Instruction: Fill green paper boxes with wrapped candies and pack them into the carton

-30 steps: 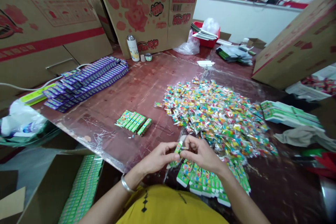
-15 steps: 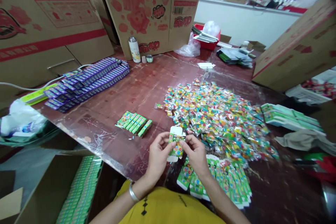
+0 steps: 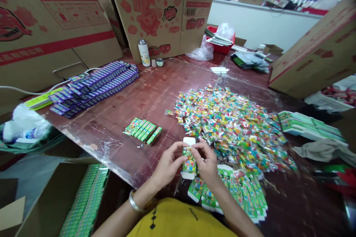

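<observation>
Between my two hands is a small green printed candy box (image 3: 189, 163), its white end flaps standing out at the top and bottom. My left hand (image 3: 171, 161) grips its left side with thumb and fingers. My right hand (image 3: 206, 161) pinches it near the upper right, by the top flap. Just beyond lies a wide heap of clear-wrapped colourful candies (image 3: 228, 118). Below my right hand, flat green cartons (image 3: 244, 192) are fanned out on the table. A short row of closed green boxes (image 3: 143, 130) sits to the left.
Purple boxes (image 3: 94, 87) are stacked at the left of the red-brown table (image 3: 116, 107). A flask (image 3: 144, 52) stands before a large cardboard box (image 3: 155, 11). An open carton (image 3: 41, 200) of green boxes is below left. More flat green cartons (image 3: 308, 126) lie at right, beside a grey cloth (image 3: 325, 150).
The candy box has come slightly lower and straighter, with its bottom flap now in plain sight. My right fingers have shifted up to its top end.
</observation>
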{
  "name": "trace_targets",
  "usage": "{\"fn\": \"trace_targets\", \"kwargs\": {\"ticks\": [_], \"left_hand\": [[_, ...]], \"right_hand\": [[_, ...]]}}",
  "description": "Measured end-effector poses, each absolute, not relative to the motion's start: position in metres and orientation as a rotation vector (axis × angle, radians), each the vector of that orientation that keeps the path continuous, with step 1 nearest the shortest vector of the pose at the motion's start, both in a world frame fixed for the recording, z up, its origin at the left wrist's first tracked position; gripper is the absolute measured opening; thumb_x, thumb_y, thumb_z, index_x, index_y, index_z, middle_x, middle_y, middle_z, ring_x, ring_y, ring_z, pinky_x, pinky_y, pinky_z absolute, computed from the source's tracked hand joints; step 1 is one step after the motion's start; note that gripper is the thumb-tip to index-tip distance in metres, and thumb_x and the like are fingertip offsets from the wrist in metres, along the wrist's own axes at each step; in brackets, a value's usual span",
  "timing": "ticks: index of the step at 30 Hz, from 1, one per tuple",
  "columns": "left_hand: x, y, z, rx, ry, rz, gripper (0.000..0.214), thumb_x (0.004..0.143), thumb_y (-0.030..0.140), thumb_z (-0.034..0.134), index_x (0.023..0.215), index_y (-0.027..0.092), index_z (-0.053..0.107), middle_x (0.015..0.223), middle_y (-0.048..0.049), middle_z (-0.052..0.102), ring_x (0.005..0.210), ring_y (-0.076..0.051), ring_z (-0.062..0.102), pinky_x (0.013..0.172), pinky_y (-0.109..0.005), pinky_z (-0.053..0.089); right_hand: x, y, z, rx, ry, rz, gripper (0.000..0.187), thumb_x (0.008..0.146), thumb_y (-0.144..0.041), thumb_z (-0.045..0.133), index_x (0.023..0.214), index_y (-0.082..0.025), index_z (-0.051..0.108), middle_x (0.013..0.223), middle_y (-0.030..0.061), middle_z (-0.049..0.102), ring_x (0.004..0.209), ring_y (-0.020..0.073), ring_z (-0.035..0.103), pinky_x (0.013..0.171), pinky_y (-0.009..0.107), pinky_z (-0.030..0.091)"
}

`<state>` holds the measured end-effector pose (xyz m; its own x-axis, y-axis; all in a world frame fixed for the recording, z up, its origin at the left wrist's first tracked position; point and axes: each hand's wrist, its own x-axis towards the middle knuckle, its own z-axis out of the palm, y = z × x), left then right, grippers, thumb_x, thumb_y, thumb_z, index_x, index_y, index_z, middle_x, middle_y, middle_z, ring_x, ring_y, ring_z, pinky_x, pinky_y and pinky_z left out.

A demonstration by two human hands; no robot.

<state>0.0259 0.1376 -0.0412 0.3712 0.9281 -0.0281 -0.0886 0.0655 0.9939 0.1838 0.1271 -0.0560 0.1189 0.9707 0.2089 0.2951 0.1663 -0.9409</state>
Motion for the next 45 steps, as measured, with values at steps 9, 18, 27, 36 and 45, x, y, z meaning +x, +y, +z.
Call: {"fn": "trace_targets", "kwargs": {"ticks": [9, 18, 27, 36, 45], "left_hand": [[0.030, 0.135, -0.043, 1.103, 0.900, 1.071, 0.031, 0.082, 0.015, 0.060, 0.108, 0.022, 0.045, 0.101, -0.0028, 0.060, 0.094, -0.016, 0.060, 0.082, -0.027, 0.049], [0.028, 0.132, -0.043, 1.181, 0.994, 1.029, 0.031, 0.082, 0.016, 0.061, 0.109, 0.023, 0.046, 0.100, -0.0027, 0.059, 0.090, -0.015, 0.061, 0.077, -0.027, 0.051], [0.021, 0.132, -0.042, 1.288, 0.953, 0.916, 0.046, 0.084, 0.014, 0.058, 0.129, 0.024, 0.052, 0.118, -0.0068, 0.061, 0.107, -0.021, 0.060, 0.092, -0.035, 0.049], [0.020, 0.142, -0.047, 1.122, 0.961, 1.059, 0.028, 0.083, 0.021, 0.063, 0.109, 0.019, 0.055, 0.106, -0.0055, 0.064, 0.100, -0.019, 0.060, 0.087, -0.031, 0.049], [0.002, 0.155, -0.043, 1.309, 1.135, 0.856, 0.028, 0.074, 0.022, 0.069, 0.095, 0.018, 0.051, 0.089, -0.0006, 0.060, 0.081, -0.015, 0.059, 0.067, -0.023, 0.046]], "right_hand": [[0.181, 0.133, -0.047, -1.211, -1.217, 0.937, 0.012, 0.087, -0.030, 0.063, 0.095, -0.023, 0.057, 0.093, 0.0044, 0.065, 0.089, 0.0202, 0.063, 0.081, 0.033, 0.049], [0.192, 0.143, -0.037, -1.282, -1.237, 1.236, 0.020, 0.078, -0.037, 0.073, 0.081, -0.019, 0.065, 0.079, 0.0024, 0.066, 0.073, 0.0176, 0.059, 0.067, 0.028, 0.047], [0.200, 0.150, -0.033, -1.334, -1.332, 1.209, 0.024, 0.082, -0.036, 0.068, 0.068, -0.018, 0.063, 0.065, -0.0011, 0.058, 0.060, 0.0144, 0.051, 0.058, 0.026, 0.041], [0.199, 0.131, -0.022, -1.312, -2.045, 0.851, 0.086, 0.062, -0.031, 0.085, 0.136, -0.025, 0.042, 0.140, 0.0101, 0.045, 0.128, 0.0293, 0.043, 0.104, 0.042, 0.039], [0.222, 0.146, -0.020, -1.429, -2.152, 0.753, 0.087, 0.067, -0.041, 0.082, 0.139, -0.027, 0.037, 0.138, 0.0090, 0.048, 0.122, 0.0281, 0.049, 0.098, 0.041, 0.045]]}}
